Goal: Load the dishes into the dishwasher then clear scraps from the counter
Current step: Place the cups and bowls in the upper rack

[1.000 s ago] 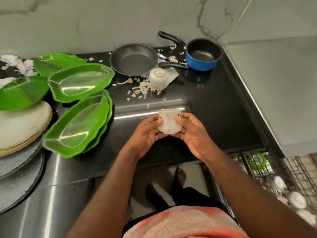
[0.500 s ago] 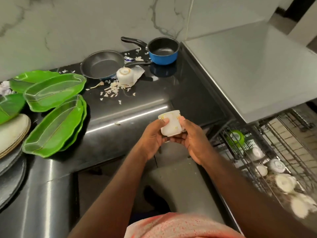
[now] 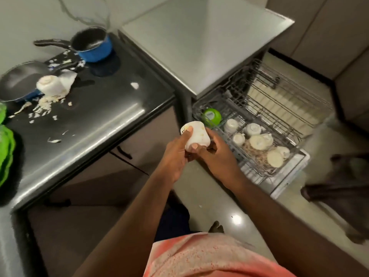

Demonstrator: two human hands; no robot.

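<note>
A small white cup with yellowish stains is held between both hands, just off the counter's right end. My left hand grips its left side with the thumb near the rim. My right hand curls round its lower right side. To the right the dishwasher's pulled-out wire rack holds several upturned white cups and a green cup. Pale scraps lie on the black counter beside another white cup lying on its side.
A blue saucepan and a dark frying pan stand at the counter's back. Green leaf-shaped plates show at the left edge. The dishwasher's steel top sits above the rack. A dark cloth lies on the floor at the right.
Both hands have carried the cup rightward off the counter toward the dishwasher rack, tilting it. The view has swung right, so the plates have mostly left the frame.
</note>
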